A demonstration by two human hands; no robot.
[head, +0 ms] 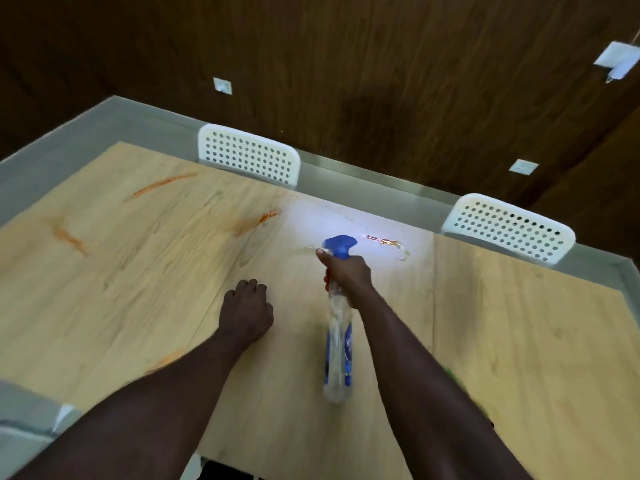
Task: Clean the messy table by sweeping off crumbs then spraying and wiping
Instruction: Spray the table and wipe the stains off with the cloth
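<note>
My right hand (348, 271) grips the neck of a clear spray bottle (338, 355) with a blue trigger head (340, 244), held above the light wooden table (502, 341) and pointed toward its far side. A wet, shiny red-orange smear (388, 242) lies just beyond the nozzle. More orange streaks mark the table: one at the far left (161, 184), one at the left (69, 237), one in the middle (256, 221), and one beside my left forearm (169, 358). My left hand (246, 311) rests on the table with its fingers curled under, holding nothing.
Two white perforated chairs stand at the table's far edge, one at centre (249, 155) and one at right (509, 228). A dark wood-panelled wall (346, 64) rises behind them. A small green thing (450, 372) peeks out behind my right forearm.
</note>
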